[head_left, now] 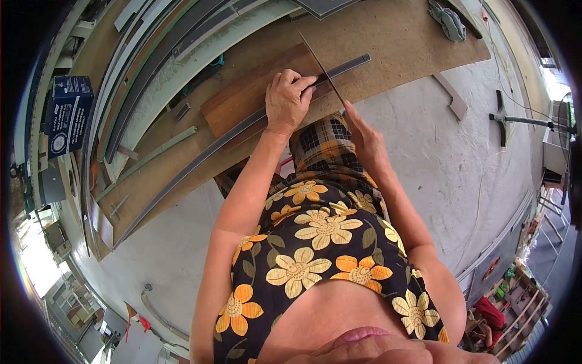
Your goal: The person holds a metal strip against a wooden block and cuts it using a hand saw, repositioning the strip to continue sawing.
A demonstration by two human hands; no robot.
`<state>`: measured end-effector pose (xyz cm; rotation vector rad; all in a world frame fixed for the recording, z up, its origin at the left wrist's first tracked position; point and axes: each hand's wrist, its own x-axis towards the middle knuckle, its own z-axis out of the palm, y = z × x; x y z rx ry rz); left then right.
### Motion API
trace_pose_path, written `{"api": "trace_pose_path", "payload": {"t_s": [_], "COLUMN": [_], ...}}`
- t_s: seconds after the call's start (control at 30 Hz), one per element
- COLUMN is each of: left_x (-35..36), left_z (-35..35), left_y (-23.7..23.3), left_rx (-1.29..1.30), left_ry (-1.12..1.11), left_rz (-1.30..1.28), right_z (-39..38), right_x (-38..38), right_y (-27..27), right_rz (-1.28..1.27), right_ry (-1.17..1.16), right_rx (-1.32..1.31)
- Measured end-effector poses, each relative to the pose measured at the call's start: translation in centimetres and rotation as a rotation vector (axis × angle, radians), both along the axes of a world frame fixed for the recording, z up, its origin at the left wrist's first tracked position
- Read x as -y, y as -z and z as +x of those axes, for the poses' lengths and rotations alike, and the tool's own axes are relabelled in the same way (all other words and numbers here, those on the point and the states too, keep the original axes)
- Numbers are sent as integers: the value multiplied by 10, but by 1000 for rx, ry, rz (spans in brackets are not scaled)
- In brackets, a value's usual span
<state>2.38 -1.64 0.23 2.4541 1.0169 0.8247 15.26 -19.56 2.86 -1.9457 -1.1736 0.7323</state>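
Evidently, left hand (290, 102): thumb and forefinger pinch a long dark strip (353, 62), other fingers curled.
Right hand (367, 138): fingers close together at the saw's (322, 68) near end; grip partly hidden.
Saw: crosses the strip, just beside the left fingertips.
Strip: lies over a brown board (239, 97), short end past the saw.
Workbench (418, 57): under the board, grey bundle (448, 23) at its far right.

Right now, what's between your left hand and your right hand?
A thin blade, set across the long dark strip, lies between the left hand and the right hand. The head view shows it.
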Motion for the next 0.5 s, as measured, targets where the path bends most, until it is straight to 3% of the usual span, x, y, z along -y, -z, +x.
{"api": "trace_pose_path", "payload": {"t_s": [0.07, 0.17, 0.37, 0.5], "left_x": [1, 1, 0, 1], "left_z": [1, 0, 1, 0], "left_y": [-1, -1, -1, -1], "left_rx": [-1, -5, 2, 4], "left_ry": [-6, -8, -5, -3], "left_rz": [-8, 9, 25, 32], "right_z": [2, 6, -3, -2], "right_x": [-27, -44, 20, 41], "right_y": [-1, -7, 16, 10], "right_rz": [103, -9, 192, -72], "right_ry": [-12, -10, -16, 10], "right_rx": [25, -46, 84, -47]}}
